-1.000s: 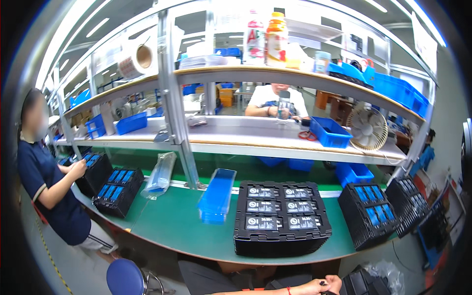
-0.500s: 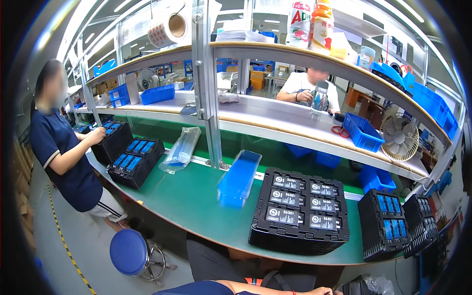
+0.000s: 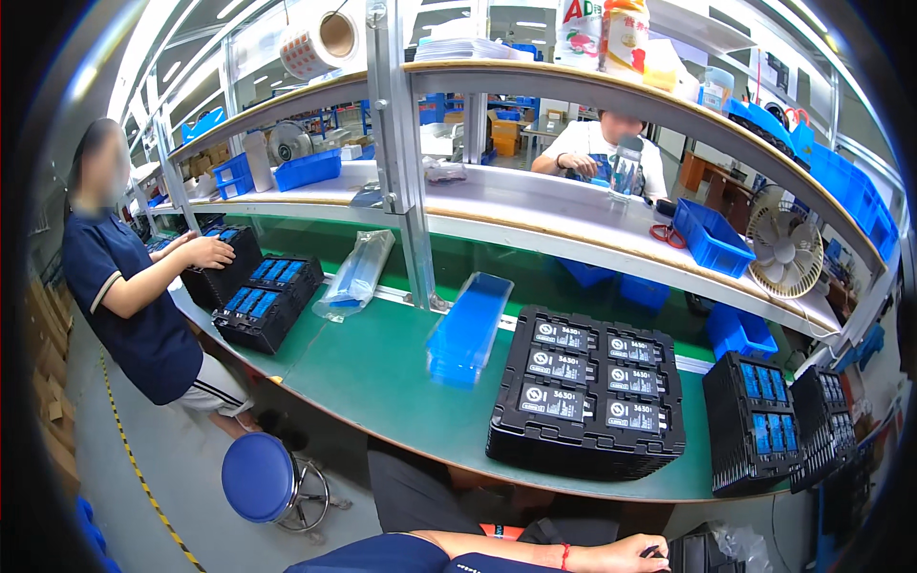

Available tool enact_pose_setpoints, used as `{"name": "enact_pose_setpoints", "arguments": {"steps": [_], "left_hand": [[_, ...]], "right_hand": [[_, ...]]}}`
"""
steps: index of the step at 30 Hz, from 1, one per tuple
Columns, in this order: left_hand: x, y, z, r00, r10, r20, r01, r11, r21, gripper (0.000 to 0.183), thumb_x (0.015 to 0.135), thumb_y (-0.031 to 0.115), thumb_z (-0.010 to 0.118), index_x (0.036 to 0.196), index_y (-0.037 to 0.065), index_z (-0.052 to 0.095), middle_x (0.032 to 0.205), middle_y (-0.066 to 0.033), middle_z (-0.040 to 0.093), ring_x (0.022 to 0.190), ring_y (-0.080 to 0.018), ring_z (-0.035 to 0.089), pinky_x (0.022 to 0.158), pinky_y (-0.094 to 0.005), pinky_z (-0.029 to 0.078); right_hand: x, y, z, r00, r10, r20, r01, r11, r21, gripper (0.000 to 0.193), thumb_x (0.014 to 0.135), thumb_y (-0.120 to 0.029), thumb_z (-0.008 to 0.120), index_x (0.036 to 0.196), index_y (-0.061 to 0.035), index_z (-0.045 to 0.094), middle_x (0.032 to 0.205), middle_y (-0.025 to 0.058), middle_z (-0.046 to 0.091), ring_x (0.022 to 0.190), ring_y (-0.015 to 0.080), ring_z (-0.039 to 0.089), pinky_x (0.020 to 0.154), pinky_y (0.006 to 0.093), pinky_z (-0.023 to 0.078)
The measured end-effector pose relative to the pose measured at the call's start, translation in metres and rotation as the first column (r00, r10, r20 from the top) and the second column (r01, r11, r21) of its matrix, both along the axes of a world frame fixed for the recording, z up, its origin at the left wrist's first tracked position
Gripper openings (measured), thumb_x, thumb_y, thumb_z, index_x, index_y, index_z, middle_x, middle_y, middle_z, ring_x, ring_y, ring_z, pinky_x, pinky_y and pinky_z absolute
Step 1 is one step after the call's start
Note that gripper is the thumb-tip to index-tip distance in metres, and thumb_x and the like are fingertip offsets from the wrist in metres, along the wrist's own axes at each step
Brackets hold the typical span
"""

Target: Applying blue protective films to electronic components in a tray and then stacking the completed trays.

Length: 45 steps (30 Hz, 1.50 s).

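My left forearm crosses the lower edge toward the right, with a red cord on its wrist. My left hand [image 3: 626, 555] is closed around a small dark thing [image 3: 652, 552], mostly covered by the fingers, whose kind I cannot make out. My right hand is out of sight. Above my left hand, at the bench's front edge, stands a stack of black trays [image 3: 585, 449]; the top tray holds several flat black battery-like packs [image 3: 558, 366] with white print. Left of the stack lie clear plastic trays with a blue tint [image 3: 468, 329].
A clear plastic bag [image 3: 355, 277] lies on the green bench [image 3: 382, 344]. More black tray stacks [image 3: 757, 430] stand right, others [image 3: 267, 301] left, where a co-worker [image 3: 134, 258] handles one. A blue stool [image 3: 258, 476], shelf post [image 3: 399, 181] and fan [image 3: 785, 239] are nearby.
My left forearm and hand have come further up into view. The co-worker's hands on the left have shifted over the tray stack. The person behind the shelf has moved a hand.
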<state>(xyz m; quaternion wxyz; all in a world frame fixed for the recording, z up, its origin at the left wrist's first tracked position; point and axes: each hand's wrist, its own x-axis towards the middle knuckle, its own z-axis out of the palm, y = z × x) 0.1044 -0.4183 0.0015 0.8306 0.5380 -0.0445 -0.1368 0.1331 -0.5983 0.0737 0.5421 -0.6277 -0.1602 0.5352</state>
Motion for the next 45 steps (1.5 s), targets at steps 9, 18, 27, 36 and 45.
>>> {"name": "enact_pose_setpoints", "arguments": {"steps": [9, 18, 27, 36, 45], "left_hand": [[0.008, 0.042, 0.001, 0.916, 0.290, 0.277, -0.357, 0.905, 0.233, 0.013, 0.092, 0.017, 0.057, 0.090, 0.005, 0.051, 0.074, 0.0028, 0.049, 0.067, -0.0036, 0.045, 0.058, -0.0214, 0.039], [0.002, 0.049, 0.006, 0.912, 0.311, 0.267, -0.384, 0.876, 0.292, 0.009, 0.090, 0.009, 0.057, 0.092, 0.001, 0.054, 0.082, -0.0012, 0.057, 0.076, -0.0056, 0.051, 0.067, -0.0230, 0.045], [0.000, 0.061, 0.040, 0.970, 0.243, 0.007, -0.229, 0.905, 0.359, 0.010, 0.085, 0.010, 0.064, 0.090, 0.001, 0.063, 0.072, 0.0003, 0.060, 0.064, -0.0031, 0.052, 0.054, -0.0196, 0.043], [0.007, 0.067, 0.028, 0.909, 0.330, 0.254, -0.404, 0.849, 0.342, 0.013, 0.080, 0.012, 0.070, 0.082, 0.001, 0.063, 0.068, 0.0018, 0.058, 0.062, -0.0030, 0.048, 0.055, -0.0195, 0.040], [0.007, 0.072, 0.034, 0.832, 0.147, 0.534, -0.456, 0.730, 0.509, 0.018, 0.077, 0.015, 0.072, 0.090, 0.004, 0.066, 0.074, 0.0001, 0.058, 0.064, -0.0058, 0.050, 0.050, -0.0220, 0.039]], "right_hand": [[0.019, 0.049, 0.005, -0.062, -0.119, 0.991, 0.126, 0.984, 0.127, 0.076, 0.062, -0.027, 0.082, 0.123, 0.0030, 0.050, 0.117, 0.0181, 0.056, 0.095, 0.0259, 0.061, 0.081, 0.0338, 0.049], [0.026, 0.085, -0.059, 0.419, -0.374, 0.827, 0.121, 0.926, 0.358, 0.043, 0.068, -0.009, 0.075, 0.108, -0.0040, 0.063, 0.113, 0.0170, 0.055, 0.104, 0.0284, 0.057, 0.089, 0.0367, 0.045], [0.023, 0.088, -0.065, 0.306, -0.440, 0.844, 0.189, 0.897, 0.399, 0.028, 0.071, 0.002, 0.060, 0.099, 0.0007, 0.063, 0.102, 0.0190, 0.060, 0.093, 0.0307, 0.061, 0.082, 0.0353, 0.048], [0.034, 0.083, -0.054, 0.531, -0.327, 0.781, 0.081, 0.938, 0.338, 0.020, 0.074, -0.001, 0.065, 0.093, 0.0017, 0.062, 0.095, 0.0141, 0.061, 0.086, 0.0248, 0.060, 0.076, 0.0320, 0.047], [0.032, 0.086, -0.050, 0.730, -0.269, 0.628, 0.146, 0.960, 0.241, 0.018, 0.080, -0.008, 0.064, 0.096, 0.0004, 0.061, 0.091, 0.0088, 0.061, 0.084, 0.0176, 0.059, 0.075, 0.0295, 0.046]]}}
